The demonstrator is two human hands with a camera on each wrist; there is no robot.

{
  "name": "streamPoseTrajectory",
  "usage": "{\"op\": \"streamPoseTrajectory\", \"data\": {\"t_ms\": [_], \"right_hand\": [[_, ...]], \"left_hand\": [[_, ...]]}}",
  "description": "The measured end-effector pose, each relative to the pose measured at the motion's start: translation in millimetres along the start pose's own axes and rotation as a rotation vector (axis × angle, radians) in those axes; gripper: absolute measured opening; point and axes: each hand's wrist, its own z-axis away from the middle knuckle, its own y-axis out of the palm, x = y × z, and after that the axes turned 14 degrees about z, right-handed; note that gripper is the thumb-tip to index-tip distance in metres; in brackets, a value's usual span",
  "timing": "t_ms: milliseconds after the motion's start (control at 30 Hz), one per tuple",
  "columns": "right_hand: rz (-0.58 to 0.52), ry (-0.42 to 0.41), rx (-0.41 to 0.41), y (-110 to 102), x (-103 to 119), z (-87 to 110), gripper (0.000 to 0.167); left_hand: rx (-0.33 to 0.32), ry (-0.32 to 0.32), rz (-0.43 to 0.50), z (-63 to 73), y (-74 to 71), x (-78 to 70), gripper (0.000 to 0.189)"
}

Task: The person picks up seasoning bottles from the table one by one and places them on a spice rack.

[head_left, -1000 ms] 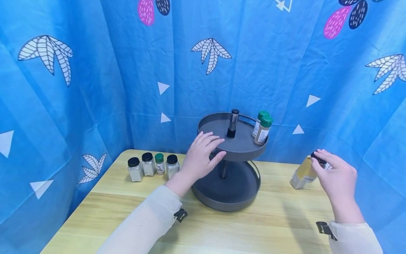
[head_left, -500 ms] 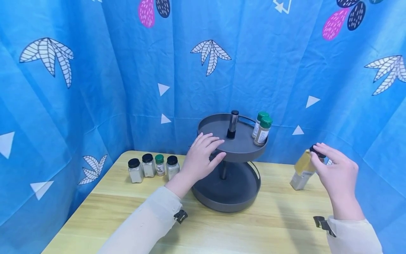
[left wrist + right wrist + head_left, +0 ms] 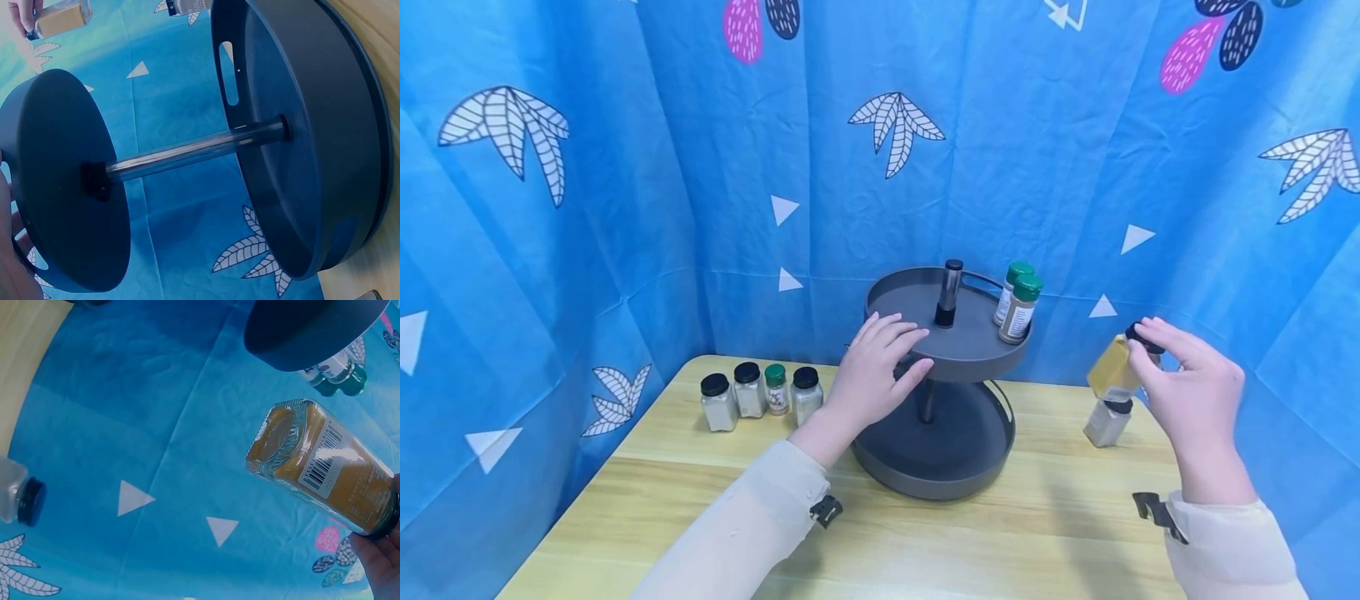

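Observation:
A square glass spice jar of yellow-brown powder hangs tilted from my right hand, whose fingers and thumb pinch its black cap. In the right wrist view, the spice jar shows a barcode label and its glass base. Below it, another black-capped jar with pale contents stands on the table. My left hand is at the left front rim of the upper tray of a dark grey two-tier stand, fingers extended over the edge and thumb apart. Two green-capped spice bottles stand at that tray's right side.
The stand's lower tray sits on the wooden table, joined to the upper one by a central post. Several small jars, mostly black-capped, line the table's back left. A blue patterned curtain surrounds the table.
My right hand has lifted the yellow-brown spice jar up, uncovering more of the jar standing below. The left hand stays at the upper tray's rim.

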Motion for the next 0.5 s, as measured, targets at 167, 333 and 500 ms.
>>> {"op": "streamPoseTrajectory", "data": {"t_ms": [167,333,500], "right_hand": [[-0.017,-0.006,-0.012,-1,6,-4.7,0.021],[-0.052,0.008,-0.010,0,11,-8.7,0.022],[-0.079,0.014,-0.022,0,16,-12.8,0.022]], "left_hand": [[0.003,0.002,-0.005,-0.1,-0.9,-0.5,0.047],[0.010,-0.008,-0.008,0.0,-1.1,-0.7,0.048],[0.011,-0.008,-0.007,-0.1,-1.4,-1.1,0.048]]}}
